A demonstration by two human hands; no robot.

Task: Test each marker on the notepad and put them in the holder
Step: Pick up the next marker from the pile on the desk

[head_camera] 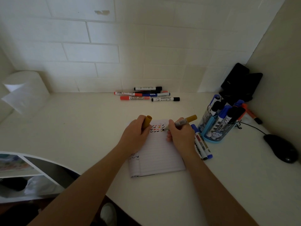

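- One mustard marker (182, 122) sits in our right hand (180, 134), fingers closed around its barrel, tip down on the notepad (156, 157) beside rows of coloured ticks.
- Our left hand (136, 136) pins the pad's upper left corner and grips the matching mustard cap (147, 122), open end up.
- Just right of the pad, touching its edge, two capped markers (202, 144) lie side by side, squeezed between our right wrist and the holder.
- We see the blue holder (216, 128) standing near the right wall, already crowded with upright markers; little free room around it, with a black mouse (281, 148) and its cable close by.
- Back against the tiled wall, a loose pile of markers (146, 94) waits, well apart from the pad, with bare desk (81, 128) between.
- Left side is wide open up to the paper roll (26, 92); the desk's curved front edge runs under our forearms.
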